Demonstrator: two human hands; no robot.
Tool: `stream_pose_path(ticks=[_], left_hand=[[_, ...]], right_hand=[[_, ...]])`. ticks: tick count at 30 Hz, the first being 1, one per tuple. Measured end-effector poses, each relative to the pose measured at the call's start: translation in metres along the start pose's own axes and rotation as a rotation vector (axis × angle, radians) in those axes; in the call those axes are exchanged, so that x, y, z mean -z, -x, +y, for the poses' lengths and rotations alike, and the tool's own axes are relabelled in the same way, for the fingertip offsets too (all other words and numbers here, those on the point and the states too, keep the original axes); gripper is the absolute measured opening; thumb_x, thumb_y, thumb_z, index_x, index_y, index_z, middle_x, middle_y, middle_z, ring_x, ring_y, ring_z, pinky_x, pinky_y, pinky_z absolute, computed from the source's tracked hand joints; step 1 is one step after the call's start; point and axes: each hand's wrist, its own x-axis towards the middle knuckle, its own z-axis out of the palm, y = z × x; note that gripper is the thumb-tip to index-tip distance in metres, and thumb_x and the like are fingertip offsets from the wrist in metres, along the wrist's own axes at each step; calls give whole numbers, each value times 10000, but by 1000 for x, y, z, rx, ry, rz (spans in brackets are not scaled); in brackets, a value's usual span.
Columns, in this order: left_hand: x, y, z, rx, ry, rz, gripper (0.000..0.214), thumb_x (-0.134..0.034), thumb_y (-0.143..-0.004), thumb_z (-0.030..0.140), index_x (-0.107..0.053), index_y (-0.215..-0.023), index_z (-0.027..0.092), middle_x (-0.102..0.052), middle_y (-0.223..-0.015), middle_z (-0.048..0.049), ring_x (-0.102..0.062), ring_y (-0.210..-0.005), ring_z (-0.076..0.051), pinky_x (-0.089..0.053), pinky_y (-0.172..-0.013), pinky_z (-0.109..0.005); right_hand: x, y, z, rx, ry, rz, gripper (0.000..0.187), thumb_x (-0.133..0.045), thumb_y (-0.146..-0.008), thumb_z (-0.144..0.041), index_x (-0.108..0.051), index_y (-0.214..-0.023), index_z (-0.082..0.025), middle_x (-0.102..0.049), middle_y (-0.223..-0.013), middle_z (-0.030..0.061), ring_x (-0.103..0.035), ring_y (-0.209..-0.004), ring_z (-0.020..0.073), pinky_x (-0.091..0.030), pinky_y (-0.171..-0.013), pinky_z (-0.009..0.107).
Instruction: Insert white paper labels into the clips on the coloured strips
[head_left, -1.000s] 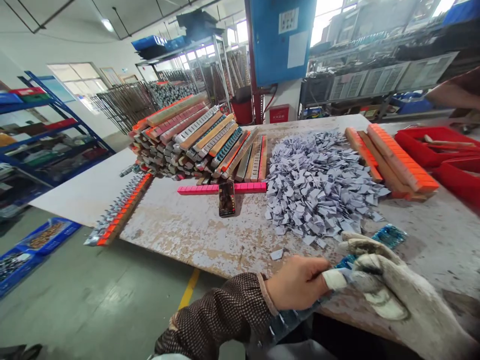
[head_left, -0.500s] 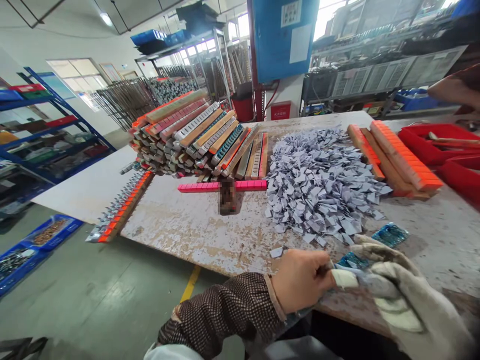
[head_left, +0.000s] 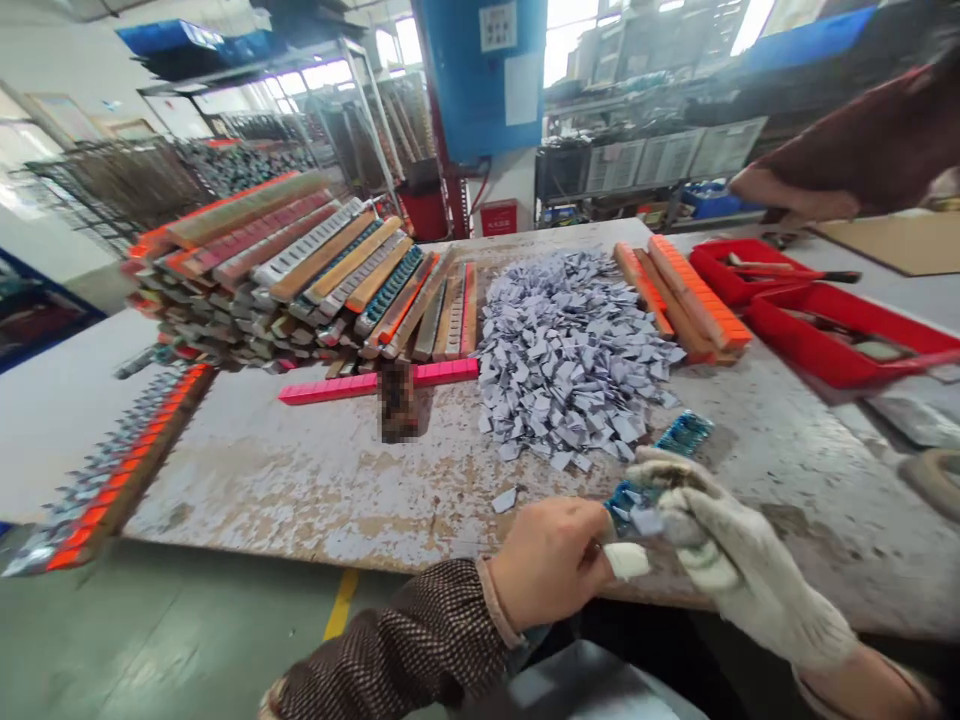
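My bare left hand (head_left: 551, 560) is closed near the table's front edge, its taped fingertip pinching at a long strip of blue glittery pieces (head_left: 684, 434). My right hand (head_left: 716, 535), in a worn white glove, is closed on the same strip right beside it. The strip runs from my hands up and to the right over the table. Just behind it lies a big heap of small grey-lilac paper tags (head_left: 566, 350). One loose tag (head_left: 504, 499) lies left of my hands.
A tall stack of long bars (head_left: 300, 270) fills the back left. A pink bar (head_left: 345, 385) and a blurred phone (head_left: 397, 402) lie before it. Orange bars (head_left: 690, 295), red trays (head_left: 817, 335) and another person's arm (head_left: 847, 165) are at the right.
The camera swung to the right, so the whole scene shifted left. Both hands stayed together on the blue strip, working at its near end.
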Motion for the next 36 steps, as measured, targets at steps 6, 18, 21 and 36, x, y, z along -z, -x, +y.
stream_pose_path(ticks=[6, 18, 21, 36], left_hand=[[6, 12, -9, 79, -91, -165, 490, -714, -912, 511, -585, -1252, 182, -675, -1199, -112, -632, -1105, -309, -542, -932, -443], [-1, 15, -9, 149, -16, -270, 413, -717, -891, 307, -607, -1259, 156, -618, -1250, -106, -611, -1102, -282, -544, -992, -459], [-3, 15, -10, 150, 2, -264, 425, -720, -881, 313, -610, -1261, 158, -614, -1248, -109, -615, -1087, -279, -545, -982, -450], [-3, -49, -55, 350, -275, -40, 263, -582, -987, 277, -596, -1191, 111, -685, -1139, -185, -691, -1038, -378, -550, -858, -481]], right_hand=[[53, -38, 22, 495, 739, 85, 227, -434, -1044, -370, -633, -1046, -260, -680, -819, 70, -690, -775, 259, -625, -688, 431], [34, -53, 9, 852, 1407, -221, 195, -519, -994, -169, -698, -944, -110, -680, -1077, 148, -613, -1189, 348, -517, -1067, 569], [36, -60, 11, 891, 1394, -265, 242, -472, -990, -160, -697, -914, -112, -685, -1057, 162, -640, -1128, 356, -572, -997, 569], [30, -47, 39, 882, 1217, -233, 111, -563, -1004, -206, -588, -898, -183, -643, -1166, 140, -604, -1176, 314, -558, -1022, 545]])
